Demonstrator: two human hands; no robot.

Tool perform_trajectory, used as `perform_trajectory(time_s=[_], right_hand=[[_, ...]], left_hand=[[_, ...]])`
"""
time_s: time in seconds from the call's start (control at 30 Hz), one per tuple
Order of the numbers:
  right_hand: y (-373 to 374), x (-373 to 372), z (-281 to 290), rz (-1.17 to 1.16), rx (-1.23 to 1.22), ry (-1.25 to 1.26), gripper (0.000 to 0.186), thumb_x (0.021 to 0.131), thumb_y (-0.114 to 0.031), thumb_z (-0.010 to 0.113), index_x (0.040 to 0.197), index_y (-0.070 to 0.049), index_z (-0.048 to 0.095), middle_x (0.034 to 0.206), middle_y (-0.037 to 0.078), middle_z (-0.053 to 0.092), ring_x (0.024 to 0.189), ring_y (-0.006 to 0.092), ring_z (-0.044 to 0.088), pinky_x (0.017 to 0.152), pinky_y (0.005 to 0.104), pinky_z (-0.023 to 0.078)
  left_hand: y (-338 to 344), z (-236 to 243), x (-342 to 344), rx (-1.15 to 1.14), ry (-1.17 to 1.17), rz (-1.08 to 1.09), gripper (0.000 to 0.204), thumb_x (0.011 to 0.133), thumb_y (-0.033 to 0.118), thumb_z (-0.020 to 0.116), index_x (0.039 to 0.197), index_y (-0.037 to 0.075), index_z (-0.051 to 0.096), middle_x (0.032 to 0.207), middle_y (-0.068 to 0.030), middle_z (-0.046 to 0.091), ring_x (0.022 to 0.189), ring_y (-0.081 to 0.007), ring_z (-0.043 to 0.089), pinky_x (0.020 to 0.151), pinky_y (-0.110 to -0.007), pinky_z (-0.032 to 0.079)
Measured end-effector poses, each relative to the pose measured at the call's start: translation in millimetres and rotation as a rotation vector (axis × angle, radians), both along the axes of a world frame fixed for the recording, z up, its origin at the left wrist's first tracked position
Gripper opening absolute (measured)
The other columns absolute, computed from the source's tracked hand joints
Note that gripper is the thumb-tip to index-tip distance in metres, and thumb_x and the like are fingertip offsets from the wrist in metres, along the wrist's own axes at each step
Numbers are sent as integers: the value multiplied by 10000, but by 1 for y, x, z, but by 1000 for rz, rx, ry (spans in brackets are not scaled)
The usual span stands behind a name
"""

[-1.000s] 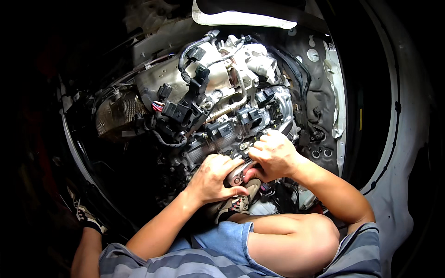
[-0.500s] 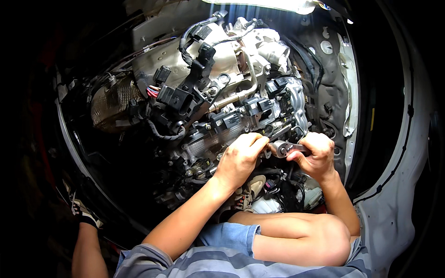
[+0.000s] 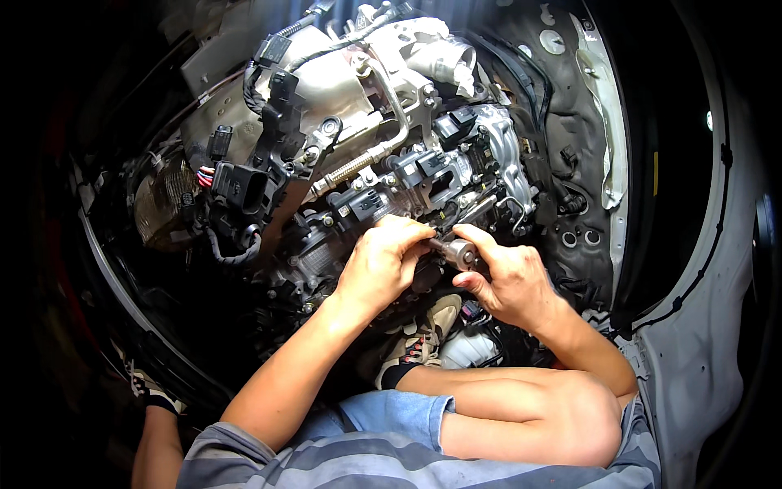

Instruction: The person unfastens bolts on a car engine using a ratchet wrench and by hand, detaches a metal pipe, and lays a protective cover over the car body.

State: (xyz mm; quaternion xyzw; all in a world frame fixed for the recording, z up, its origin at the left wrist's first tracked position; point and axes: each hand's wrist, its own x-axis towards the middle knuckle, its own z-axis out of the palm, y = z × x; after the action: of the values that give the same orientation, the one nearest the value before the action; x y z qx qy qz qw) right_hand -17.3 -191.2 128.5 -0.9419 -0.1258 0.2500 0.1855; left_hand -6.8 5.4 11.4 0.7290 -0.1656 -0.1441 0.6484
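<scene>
A ratchet wrench (image 3: 462, 254) with a round metal head is held just in front of the engine (image 3: 358, 167). My right hand (image 3: 517, 281) wraps round its handle, which the fingers mostly hide. Closed in a pinch, my left hand (image 3: 379, 259) grips the narrow shaft (image 3: 438, 243) that runs left from the ratchet head. The shaft's far end is covered by the left fingers, so I cannot see whether anything sits on it.
Beyond my hands lie a ribbed metal pipe (image 3: 350, 171), black connectors (image 3: 243, 187) and a silver heat shield (image 3: 326, 98). One shoe (image 3: 419, 334) rests in the engine bay beside a white container (image 3: 471, 349). A pale body panel (image 3: 692, 367) curves along the right.
The ratchet has swung, its handle now hidden more by my right hand. Both hands have shifted left in the picture, and the view of the engine has moved left and up.
</scene>
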Motion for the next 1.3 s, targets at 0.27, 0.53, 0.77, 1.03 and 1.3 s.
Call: perform_trajectory(time_s=[0.27, 0.53, 0.77, 1.03, 1.3], right_hand=[[-6, 74, -1, 779, 81, -129, 382, 818, -411, 745, 1068, -168, 588, 770, 34, 589, 681, 225, 635, 630, 368, 501], [-6, 68, -6, 740, -34, -80, 401, 877, -442, 661, 1020, -83, 556, 766, 73, 612, 642, 243, 651, 532, 371, 513], [-40, 60, 0, 371, 13, -388, 601, 694, -611, 766, 910, -77, 592, 854, 64, 572, 769, 272, 589, 706, 387, 478], [-85, 49, -10, 361, -62, -401, 650, 805, -690, 603, 692, -55, 518, 708, 97, 446, 650, 294, 462, 610, 392, 356], [-75, 15, -15, 96, -114, -444, 576, 786, -605, 654, 717, -46, 529, 730, 108, 478, 688, 314, 472, 670, 412, 366]], left_hand=[[0, 4, -13, 35, -23, 60, 263, 830, -73, 631, 1080, -21, 694, 1083, -182, 702, 1023, -344, 664, 898, -392, 541], [-28, 51, -31, -346, 300, 199, 728, 903, 302, 617, 1434, -133, 375, 1296, -352, 532, 1148, -472, 575, 1078, -459, 405], [-55, 45, -18, -153, 168, 309, 287, 981, 277, 602, 863, 25, 675, 730, -148, 635, 699, -353, 589, 700, -429, 442], [-71, 35, -17, -193, 55, 461, 301, 902, 123, 617, 611, 75, 558, 551, -120, 515, 514, -332, 499, 567, -407, 381], [-75, 31, -12, -204, 227, 316, 320, 887, 44, 587, 568, 26, 584, 471, -87, 492, 382, -191, 485, 440, -324, 368]])
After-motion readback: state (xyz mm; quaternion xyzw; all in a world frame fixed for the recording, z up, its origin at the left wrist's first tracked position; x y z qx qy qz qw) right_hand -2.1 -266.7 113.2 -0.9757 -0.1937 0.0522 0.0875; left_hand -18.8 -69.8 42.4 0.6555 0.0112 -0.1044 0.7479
